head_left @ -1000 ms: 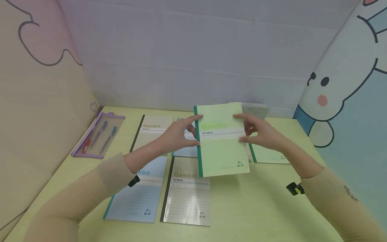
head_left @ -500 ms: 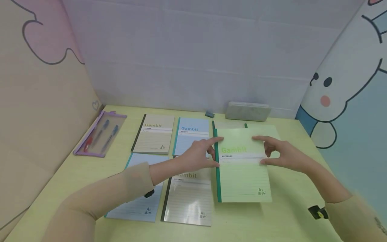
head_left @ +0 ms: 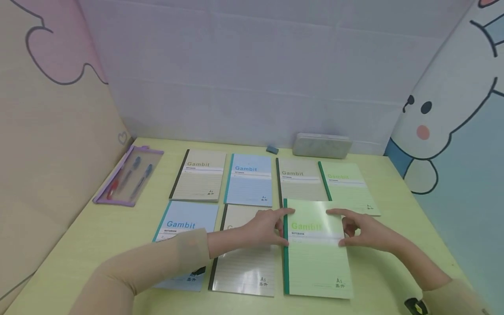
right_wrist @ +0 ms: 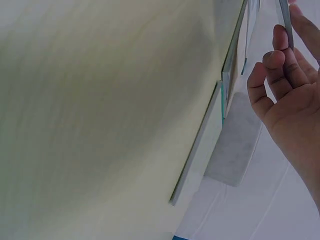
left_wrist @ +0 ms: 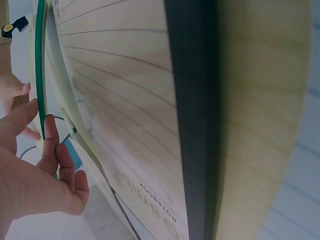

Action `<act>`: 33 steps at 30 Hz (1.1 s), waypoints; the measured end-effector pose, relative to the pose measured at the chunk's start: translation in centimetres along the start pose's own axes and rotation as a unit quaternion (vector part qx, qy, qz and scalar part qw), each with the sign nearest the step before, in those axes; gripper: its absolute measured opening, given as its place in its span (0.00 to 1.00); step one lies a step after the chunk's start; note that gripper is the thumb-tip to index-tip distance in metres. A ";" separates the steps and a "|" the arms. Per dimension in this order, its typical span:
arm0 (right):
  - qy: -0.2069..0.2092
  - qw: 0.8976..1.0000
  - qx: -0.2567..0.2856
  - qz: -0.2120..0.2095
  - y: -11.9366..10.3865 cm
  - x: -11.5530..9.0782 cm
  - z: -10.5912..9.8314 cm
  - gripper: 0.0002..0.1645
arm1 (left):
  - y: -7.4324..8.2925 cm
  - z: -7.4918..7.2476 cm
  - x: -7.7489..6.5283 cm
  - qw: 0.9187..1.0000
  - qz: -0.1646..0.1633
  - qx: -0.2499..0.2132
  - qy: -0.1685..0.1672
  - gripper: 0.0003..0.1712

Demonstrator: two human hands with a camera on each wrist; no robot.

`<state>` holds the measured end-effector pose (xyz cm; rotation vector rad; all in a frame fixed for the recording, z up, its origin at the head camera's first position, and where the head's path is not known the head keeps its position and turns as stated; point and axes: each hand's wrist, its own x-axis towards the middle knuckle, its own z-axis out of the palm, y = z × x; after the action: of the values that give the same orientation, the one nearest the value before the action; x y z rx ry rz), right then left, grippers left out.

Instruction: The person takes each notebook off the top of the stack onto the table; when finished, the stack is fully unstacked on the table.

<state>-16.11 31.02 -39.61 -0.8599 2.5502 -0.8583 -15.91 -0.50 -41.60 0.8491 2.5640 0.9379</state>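
A green notebook (head_left: 316,271) with a dark green spine is held close over the front right of the table, its cover facing up. On its spine side my left hand (head_left: 265,228) pinches the edge between thumb and fingers. My right hand (head_left: 364,231) grips the opposite edge in the same way. The left wrist view shows the green spine (left_wrist: 40,65) between my left thumb and fingers. In the right wrist view only a thin edge of the notebook (right_wrist: 285,22) appears, raised off the table. Left of it lies a brown notebook (head_left: 244,271), partly covered by my left hand.
Behind lie a brown notebook (head_left: 198,175), a blue one (head_left: 249,183), another brown one (head_left: 299,186) and a green one (head_left: 350,188). A blue notebook (head_left: 187,214) lies front left. Further out are a pen pouch (head_left: 127,179), an eraser (head_left: 272,149) and a grey case (head_left: 323,145).
Both hands have carried the green notebook right and down toward the table's front, from over the middle. The brown and green notebooks at the back right have come into view behind it.
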 end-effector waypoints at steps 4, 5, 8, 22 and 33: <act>-0.011 1.000 0.014 -0.002 1.1 0.1 1.2 0.44 | -0.2 0.6 -0.1 1.000 -0.014 0.002 -0.015 0.49; -0.016 1.000 0.017 0.000 1.4 0.2 1.4 0.44 | -0.3 0.8 0.0 1.000 -0.020 0.000 -0.019 0.49; -0.038 0.999 0.026 0.007 2.0 0.5 1.8 0.44 | -0.4 1.2 0.1 0.999 -0.041 -0.003 -0.031 0.49; -0.081 0.996 0.012 0.023 1.9 1.5 1.0 0.42 | -0.5 1.2 0.2 0.997 -0.061 0.022 -0.039 0.47; -0.026 0.999 -0.033 -0.030 -2.6 3.8 -2.3 0.38 | -0.7 -4.2 -1.1 0.999 -0.014 0.031 -0.010 0.46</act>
<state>-19.02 27.99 -36.59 -0.9700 2.5322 -0.7624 -17.19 -3.71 -38.86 0.8337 2.5925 0.8411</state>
